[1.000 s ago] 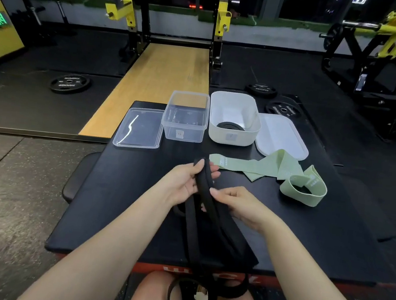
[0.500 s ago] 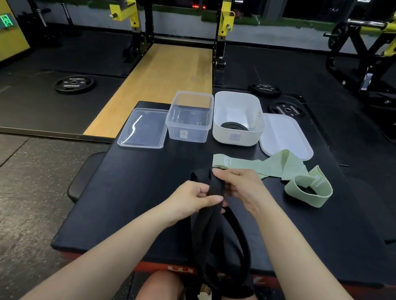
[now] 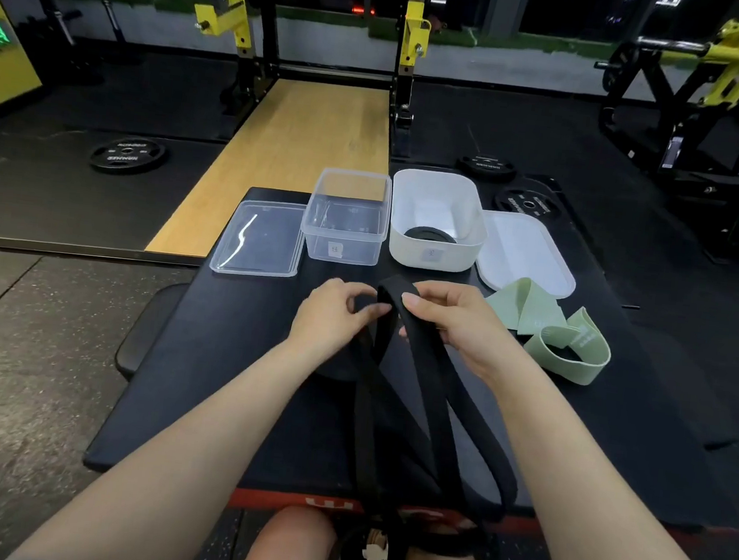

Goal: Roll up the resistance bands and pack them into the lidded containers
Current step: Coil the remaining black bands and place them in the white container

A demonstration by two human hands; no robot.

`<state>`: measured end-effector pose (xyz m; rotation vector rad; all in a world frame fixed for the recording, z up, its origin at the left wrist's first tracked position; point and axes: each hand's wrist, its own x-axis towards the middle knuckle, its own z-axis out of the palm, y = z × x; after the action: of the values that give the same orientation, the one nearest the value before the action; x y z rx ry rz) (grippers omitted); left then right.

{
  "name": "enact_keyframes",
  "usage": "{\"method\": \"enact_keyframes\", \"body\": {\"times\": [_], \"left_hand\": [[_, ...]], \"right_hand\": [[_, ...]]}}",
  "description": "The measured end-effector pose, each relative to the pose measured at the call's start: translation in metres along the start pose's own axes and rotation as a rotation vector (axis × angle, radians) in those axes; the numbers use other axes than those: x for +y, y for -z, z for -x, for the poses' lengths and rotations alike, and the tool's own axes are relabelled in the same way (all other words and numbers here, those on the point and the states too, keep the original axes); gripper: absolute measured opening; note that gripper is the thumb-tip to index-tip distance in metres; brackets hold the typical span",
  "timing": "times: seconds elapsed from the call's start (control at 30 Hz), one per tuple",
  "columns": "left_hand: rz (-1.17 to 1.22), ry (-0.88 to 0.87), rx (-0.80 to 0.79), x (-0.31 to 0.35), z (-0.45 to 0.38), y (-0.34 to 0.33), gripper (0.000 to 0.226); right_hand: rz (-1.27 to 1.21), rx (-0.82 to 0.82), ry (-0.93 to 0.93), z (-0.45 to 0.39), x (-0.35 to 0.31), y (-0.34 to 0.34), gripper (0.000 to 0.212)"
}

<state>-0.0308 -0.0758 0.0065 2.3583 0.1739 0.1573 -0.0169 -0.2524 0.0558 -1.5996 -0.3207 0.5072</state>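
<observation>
A long black resistance band [image 3: 432, 405] runs from my lap up over the black table [image 3: 223, 355]. Its folded far end sits between my hands. My right hand [image 3: 454, 320] grips that fold with thumb on top. My left hand [image 3: 332, 312] pinches the band's left strand with its fingertips. A pale green band [image 3: 553, 335] lies loose at the right, partly coiled. Behind stand an open clear container [image 3: 347, 218] and an open white container [image 3: 437, 223] with a rolled black band [image 3: 429, 233] inside.
A clear lid [image 3: 258, 240] lies left of the clear container and a white lid [image 3: 530, 255] right of the white one. Weight plates [image 3: 128, 154] lie on the gym floor beyond, with a squat rack [image 3: 330, 25] and wooden platform behind the table.
Both hands have carried the band's folded end farther from me, toward the containers. My right hand moved up onto the fold and my left hand shifted to the left strand.
</observation>
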Motion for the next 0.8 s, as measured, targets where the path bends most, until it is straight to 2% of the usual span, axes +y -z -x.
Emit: {"method": "enact_keyframes", "body": {"times": [0.07, 0.2, 0.27, 0.43, 0.5, 0.6, 0.7, 0.8], "left_hand": [[0.169, 0.076, -0.040, 0.009, -0.004, 0.005, 0.019], [0.270, 0.050, -0.075, 0.023, -0.012, 0.014, 0.011], [0.444, 0.088, -0.087, 0.028, -0.014, 0.019, 0.008], [0.947, 0.259, -0.121, 0.032, -0.024, 0.037, 0.024], [1.078, 0.289, -0.113, 0.034, -0.027, 0.044, 0.023], [1.109, 0.246, -0.076, 0.039, -0.034, 0.053, 0.019], [1.161, 0.192, -0.041, 0.045, -0.042, 0.060, 0.006], [1.176, 0.199, -0.015, 0.044, -0.044, 0.060, 0.013]], "right_hand": [[0.041, 0.022, 0.034, -0.001, -0.001, 0.001, 0.020], [0.080, 0.075, 0.093, -0.001, -0.005, 0.001, 0.016], [0.130, 0.063, 0.115, -0.002, -0.007, 0.001, 0.015], [0.198, 0.079, 0.127, -0.005, -0.009, 0.000, 0.013], [0.217, 0.099, 0.144, -0.006, -0.009, -0.001, 0.012], [0.283, 0.130, 0.186, -0.008, -0.007, -0.001, 0.012], [0.343, 0.146, 0.218, -0.010, -0.006, -0.002, 0.013], [0.407, 0.182, 0.222, -0.013, -0.003, -0.003, 0.014]]}}
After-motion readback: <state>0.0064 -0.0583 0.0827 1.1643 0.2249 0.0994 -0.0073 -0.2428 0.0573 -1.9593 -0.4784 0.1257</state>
